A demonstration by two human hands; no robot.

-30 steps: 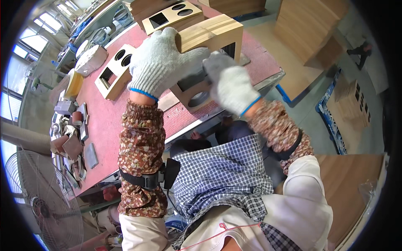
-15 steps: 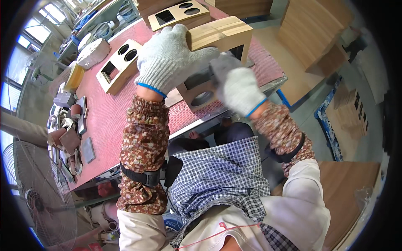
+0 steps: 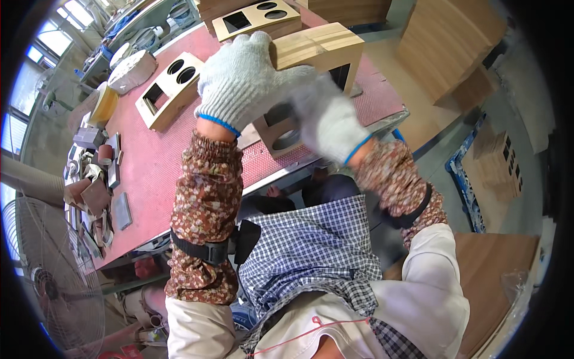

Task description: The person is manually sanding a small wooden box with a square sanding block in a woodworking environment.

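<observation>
A pale wooden box (image 3: 320, 46) with rectangular openings and a round hole in its near panel stands tilted at the table's near edge. My left hand (image 3: 242, 84), in a white knitted glove with a blue cuff edge, grips its left side, thumb stretched along the upper edge. My right hand (image 3: 335, 122), gloved alike, is over the near panel, close to the left thumb. Its fingers are smeared by motion and look greyish, so whether they hold anything cannot be made out. Both gloves hide part of the panel.
Similar wooden boxes lie on the pink table (image 3: 143, 179): a left box (image 3: 170, 93) and a far box (image 3: 257, 21). Sanding blocks and abrasive pieces (image 3: 95, 191) pile up at its left edge, beside a fan (image 3: 51, 287). Large wooden panels (image 3: 451, 48) stand at right.
My right hand has moved slightly left and down across the box's near panel. The left hand keeps its hold, and the view has shifted slightly.
</observation>
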